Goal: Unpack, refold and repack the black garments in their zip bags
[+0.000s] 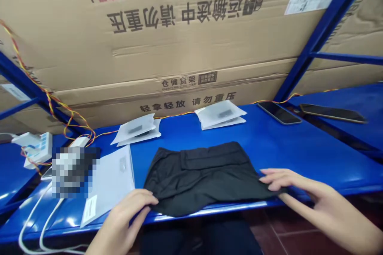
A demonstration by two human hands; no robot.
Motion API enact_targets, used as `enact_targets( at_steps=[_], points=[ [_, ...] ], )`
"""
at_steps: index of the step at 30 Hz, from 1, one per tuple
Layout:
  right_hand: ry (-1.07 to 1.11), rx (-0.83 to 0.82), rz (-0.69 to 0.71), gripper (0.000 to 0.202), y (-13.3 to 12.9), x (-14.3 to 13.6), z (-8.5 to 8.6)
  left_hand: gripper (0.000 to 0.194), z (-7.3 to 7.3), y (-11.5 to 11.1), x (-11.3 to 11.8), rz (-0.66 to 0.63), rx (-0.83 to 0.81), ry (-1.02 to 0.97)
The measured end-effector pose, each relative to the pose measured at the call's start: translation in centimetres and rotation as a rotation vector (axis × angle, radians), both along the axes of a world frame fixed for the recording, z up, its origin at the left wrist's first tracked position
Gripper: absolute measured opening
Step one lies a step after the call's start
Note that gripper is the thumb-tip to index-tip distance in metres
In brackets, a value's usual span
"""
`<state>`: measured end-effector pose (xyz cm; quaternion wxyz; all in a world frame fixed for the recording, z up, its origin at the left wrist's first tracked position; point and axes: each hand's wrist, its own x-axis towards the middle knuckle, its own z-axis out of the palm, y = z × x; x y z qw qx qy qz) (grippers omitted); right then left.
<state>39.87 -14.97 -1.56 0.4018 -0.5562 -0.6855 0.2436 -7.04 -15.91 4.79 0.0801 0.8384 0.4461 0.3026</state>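
2 hands point(134, 207) point(311, 195) on nr corners, blk cloth point(203, 179)

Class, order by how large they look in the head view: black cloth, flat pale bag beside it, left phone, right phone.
1. Black cloth
2. Flat pale bag
3. Left phone and right phone: too alike to rank

Free gap between black cloth point(203, 179) and phone point(279, 112), cardboard point(185, 53) behind
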Motion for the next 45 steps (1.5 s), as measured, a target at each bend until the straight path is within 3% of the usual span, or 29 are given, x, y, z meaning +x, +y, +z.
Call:
enact_targets(
  at_steps=[3, 6, 10, 13, 15, 18, 22, 24, 27, 30, 32, 36, 45],
  points=[
    [-0.141, 0.047, 0.073, 0.025, -1.6, 0.4, -0.8, 0.025, 0.3, -0.9, 0.7, 0.001, 0.079, 0.056],
    [-0.149, 0.132, 0.058, 0.024, -0.7, -1.0, 0.7, 0.023, 1.4, -0.1, 2.9, 0.004, 0.140, 0.009],
    [-0.151, 0.186, 0.058, 0.025, 4.1, -3.4, 3.1, 0.018, 1.7, 4.4, 6.7, -0.078, 0.110, 0.020],
    [-0.250, 0.148, 0.150, 0.041, 7.3, -4.0, 2.9, 0.021, 0.6, 8.2, 8.2, -0.138, 0.073, 0.194],
    [-0.282, 0.122, 0.177, 0.041, 8.0, -3.9, 2.1, 0.018, -0.4, 9.2, 8.2, -0.169, 0.071, 0.270],
    [-0.253, 0.136, 0.183, 0.030, 6.7, -3.7, 1.1, 0.020, -1.1, 8.1, 7.2, -0.192, 0.122, 0.267],
    [-0.175, 0.142, 0.156, 0.025, 5.4, -4.2, 1.8, 0.021, 0.5, 6.6, 6.2, -0.145, 0.061, 0.169],
    [-0.120, 0.117, 0.081, 0.025, 6.7, -4.7, 2.7, 0.020, 1.7, 8.0, 6.2, -0.078, -0.044, 0.095],
    [-0.030, 0.030, 0.011, 0.030, 11.3, -5.4, 3.9, 0.025, 2.5, 12.8, 6.5, 0.010, -0.227, -0.054],
    [-0.042, -0.072, 0.089, 0.033, 16.4, -6.1, 4.3, 0.032, 1.7, 17.8, 6.9, -0.010, -0.345, -0.115],
    [-0.070, -0.099, 0.114, 0.038, 18.4, -6.5, 4.0, 0.038, 0.7, 19.8, 6.9, -0.020, -0.375, -0.117],
    [-0.122, -0.090, 0.057, 0.047, 18.9, -7.0, 2.5, 0.040, -0.8, 20.2, 6.4, -0.013, -0.411, -0.134],
    [-0.198, -0.027, 0.095, 0.040, 19.0, -6.5, 1.5, 0.041, -1.8, 20.3, 5.7, 0.007, -0.456, -0.142]
  ],
)
